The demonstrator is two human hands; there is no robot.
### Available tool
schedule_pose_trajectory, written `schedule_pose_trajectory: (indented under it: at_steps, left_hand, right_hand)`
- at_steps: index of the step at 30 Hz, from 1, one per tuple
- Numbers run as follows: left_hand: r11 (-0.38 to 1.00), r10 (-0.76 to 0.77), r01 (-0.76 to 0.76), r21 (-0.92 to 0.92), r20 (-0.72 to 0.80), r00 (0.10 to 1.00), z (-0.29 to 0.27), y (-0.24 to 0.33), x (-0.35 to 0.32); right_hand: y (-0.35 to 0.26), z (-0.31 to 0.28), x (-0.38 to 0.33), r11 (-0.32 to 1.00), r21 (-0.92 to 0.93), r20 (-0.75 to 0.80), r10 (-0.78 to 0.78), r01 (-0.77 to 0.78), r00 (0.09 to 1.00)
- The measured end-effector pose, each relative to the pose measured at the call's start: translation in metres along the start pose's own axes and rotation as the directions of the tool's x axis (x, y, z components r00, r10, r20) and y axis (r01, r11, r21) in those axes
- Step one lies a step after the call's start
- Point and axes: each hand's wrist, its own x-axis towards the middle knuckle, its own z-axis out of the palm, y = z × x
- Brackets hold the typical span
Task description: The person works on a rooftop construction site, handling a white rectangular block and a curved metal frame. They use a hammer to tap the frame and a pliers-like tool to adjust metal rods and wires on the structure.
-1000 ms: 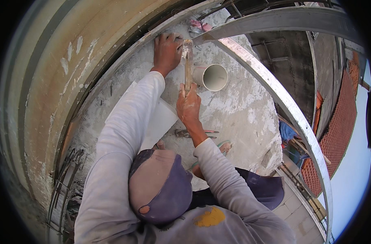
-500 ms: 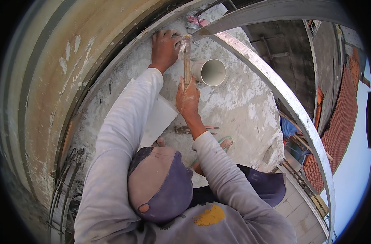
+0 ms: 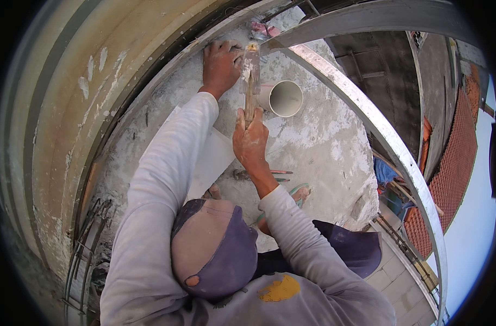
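Observation:
My right hand [image 3: 251,140] is closed round the wooden handle of a hammer [image 3: 250,89], whose head is smeared by motion beside my left hand. My left hand [image 3: 219,68] is at the far edge of the rough concrete slab [image 3: 324,146], fingers curled downward; whatever they grip is hidden. Just right of the hammer, a white plastic pipe [image 3: 301,100] points its round opening upward. Under my left forearm lies a flat white panel [image 3: 212,160]. Red-handled pliers [image 3: 282,172] lie on the slab, partly covered by my right wrist.
A stained, curved-looking wall [image 3: 57,136] rises on the left. A pale metal bar [image 3: 378,117] arches across the right side. Bent rebar [image 3: 85,244] stands at lower left. Beyond the slab's right edge are a tiled roof [image 3: 454,163] and blue cloth [image 3: 385,171].
My right hand has shifted slightly down and left with the hammer, whose head is now more blurred. My left hand stays in place.

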Motion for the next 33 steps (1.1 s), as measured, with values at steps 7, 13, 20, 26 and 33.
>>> schedule_pose_trajectory:
  at_steps: [7,13,20,26,33]
  left_hand:
    - [0.992,0.100,-0.103,0.066,0.051,0.994,0.012,-0.013,0.003]
    - [0.999,0.032,-0.032,-0.004,0.075,0.997,-0.002,-0.012,0.003]
    - [0.763,0.286,-0.407,-0.501,-0.303,0.909,-0.143,0.139,0.094]
    - [0.717,0.506,-0.584,-0.381,-0.292,0.812,-0.171,0.201,0.133]
    - [0.723,0.528,-0.565,-0.397,-0.209,0.823,-0.175,0.201,0.133]
  right_hand:
    - [0.010,-0.006,0.003,0.988,-0.041,0.069,0.151,-0.149,0.986]
    - [0.055,-0.063,-0.086,0.980,-0.197,0.195,0.031,0.008,0.980]
    - [0.132,-0.099,-0.098,0.914,-0.384,0.226,-0.048,0.134,0.973]
    - [0.122,-0.096,-0.093,0.892,-0.446,0.252,0.049,0.070,0.967]
    - [0.134,-0.091,-0.093,0.888,-0.427,0.211,-0.087,0.172,0.974]
